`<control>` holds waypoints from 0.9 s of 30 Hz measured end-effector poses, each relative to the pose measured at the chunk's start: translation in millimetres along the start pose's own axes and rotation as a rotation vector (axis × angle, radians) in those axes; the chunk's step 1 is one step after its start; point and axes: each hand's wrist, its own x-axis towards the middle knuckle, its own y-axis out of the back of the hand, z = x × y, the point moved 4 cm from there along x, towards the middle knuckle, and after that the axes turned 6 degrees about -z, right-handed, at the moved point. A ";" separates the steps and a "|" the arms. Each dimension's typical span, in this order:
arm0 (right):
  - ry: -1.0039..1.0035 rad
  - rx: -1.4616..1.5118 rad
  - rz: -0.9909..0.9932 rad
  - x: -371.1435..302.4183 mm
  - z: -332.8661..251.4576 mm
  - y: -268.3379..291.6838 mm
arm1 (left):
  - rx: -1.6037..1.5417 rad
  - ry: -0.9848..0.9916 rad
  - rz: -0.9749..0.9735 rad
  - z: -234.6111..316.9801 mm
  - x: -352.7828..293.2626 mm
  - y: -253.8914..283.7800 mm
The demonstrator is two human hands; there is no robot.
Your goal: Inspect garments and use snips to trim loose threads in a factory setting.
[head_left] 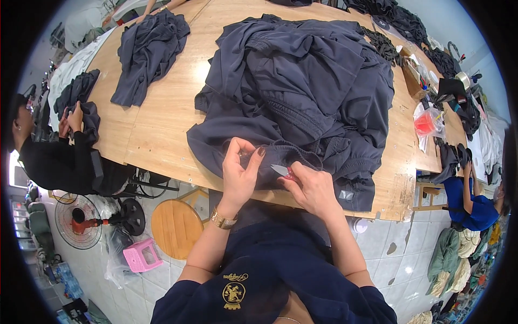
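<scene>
A large heap of dark grey-blue garments with gathered elastic waistbands lies on the table in front of me. My left hand is over the near edge of the heap, thumb and fingers bent together in a pinch. Whatever is between those fingertips is too small or hidden to make out. My right hand grips small thread snips with a red handle, the pointed blades directed left toward my left hand. Just beyond both hands, an elastic waistband lies bunched.
The wooden table holds another dark garment at far left. A person handles dark cloth at the left; another works at the right. A round wooden stool, fan and pink stool stand on the floor.
</scene>
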 end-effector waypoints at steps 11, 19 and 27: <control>-0.170 0.384 0.101 2.8 11.2 3.8 | -0.005 -0.014 -0.048 2.0 -0.2 0.1; -0.133 0.725 0.198 29.6 9.5 -12.3 | -0.132 0.021 -0.149 5.9 -1.9 -8.1; 0.131 0.530 0.134 12.4 -7.6 -10.5 | -0.032 0.044 -0.129 4.6 1.2 2.4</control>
